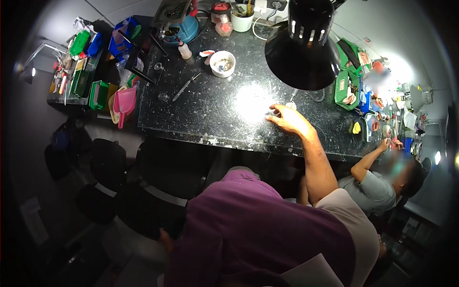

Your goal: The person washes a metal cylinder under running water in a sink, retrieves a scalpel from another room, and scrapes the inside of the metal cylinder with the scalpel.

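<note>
My right hand (290,120) reaches over the dark speckled workbench (191,119), beside the bright patch of lamp light. Its thumb and fingers are curved and apart, and I make out nothing held between them; glare blurs the fingertips. A small pale round object (290,104) lies just beyond the knuckles, with a thin tool pointing away from it. Low at my left side, next to the black chairs, my left hand (166,240) shows only in part, and its fingers are too dark to read. Left of the light lies a slim knife-like tool (185,87).
A black lamp (301,52) hangs low over the bench. Behind are a white bowl (222,64), a dropper bottle (184,50) and a blue machine (184,31). A pink dustpan (125,102) hangs left; green bins (346,88) stand right. A co-worker (375,186) sits at right. Black chairs (158,172) stand behind left.
</note>
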The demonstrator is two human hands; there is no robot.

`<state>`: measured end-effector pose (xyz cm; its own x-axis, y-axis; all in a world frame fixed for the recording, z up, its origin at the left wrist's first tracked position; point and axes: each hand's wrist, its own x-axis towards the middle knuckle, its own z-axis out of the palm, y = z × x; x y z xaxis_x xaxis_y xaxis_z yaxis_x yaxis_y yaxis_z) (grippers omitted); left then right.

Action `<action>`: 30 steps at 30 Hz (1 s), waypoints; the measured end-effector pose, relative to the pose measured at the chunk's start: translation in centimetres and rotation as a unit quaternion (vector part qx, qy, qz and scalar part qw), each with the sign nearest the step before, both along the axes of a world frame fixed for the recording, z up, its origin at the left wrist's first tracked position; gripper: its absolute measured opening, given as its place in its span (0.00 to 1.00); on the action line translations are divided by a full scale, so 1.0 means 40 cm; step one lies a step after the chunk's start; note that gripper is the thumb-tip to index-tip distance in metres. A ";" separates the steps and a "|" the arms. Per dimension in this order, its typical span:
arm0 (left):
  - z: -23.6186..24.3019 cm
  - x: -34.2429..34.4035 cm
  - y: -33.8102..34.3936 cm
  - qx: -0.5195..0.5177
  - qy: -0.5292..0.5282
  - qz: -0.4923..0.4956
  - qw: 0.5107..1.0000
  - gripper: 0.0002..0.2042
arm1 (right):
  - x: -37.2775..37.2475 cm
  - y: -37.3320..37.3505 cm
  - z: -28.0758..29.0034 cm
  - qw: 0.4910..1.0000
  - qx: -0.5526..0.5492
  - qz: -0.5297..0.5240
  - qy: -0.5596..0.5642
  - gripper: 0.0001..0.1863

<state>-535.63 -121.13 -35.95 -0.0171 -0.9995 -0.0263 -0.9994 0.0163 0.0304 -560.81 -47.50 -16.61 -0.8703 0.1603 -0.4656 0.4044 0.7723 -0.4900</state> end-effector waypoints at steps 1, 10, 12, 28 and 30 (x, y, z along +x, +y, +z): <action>-0.004 -0.004 -0.005 -0.002 -0.001 0.009 1.000 0.37 | -0.003 -0.008 -0.014 1.000 -0.019 -0.006 0.016 0.30; 0.046 -0.001 0.007 0.212 0.209 -0.033 0.954 0.30 | -0.360 -0.377 -0.172 0.953 -0.094 0.166 0.235 0.12; 0.088 -0.014 0.028 0.274 0.259 -0.029 0.926 0.29 | -0.475 -0.420 -0.231 0.920 -0.011 0.213 0.330 0.13; 0.081 0.290 0.205 0.294 0.113 -0.044 0.948 0.39 | -0.559 -0.493 -0.200 0.767 -0.134 0.334 0.531 0.09; 0.077 0.301 0.223 0.305 0.127 -0.029 0.943 0.38 | -0.460 -0.528 -0.100 0.826 -0.263 0.168 0.470 0.08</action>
<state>-523.60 -112.23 -32.88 -0.1546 -0.7972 -0.5836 -0.9565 -0.0271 0.2904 -579.22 -68.62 -20.60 -0.8412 -0.1724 0.5125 -0.5389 0.3444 -0.7687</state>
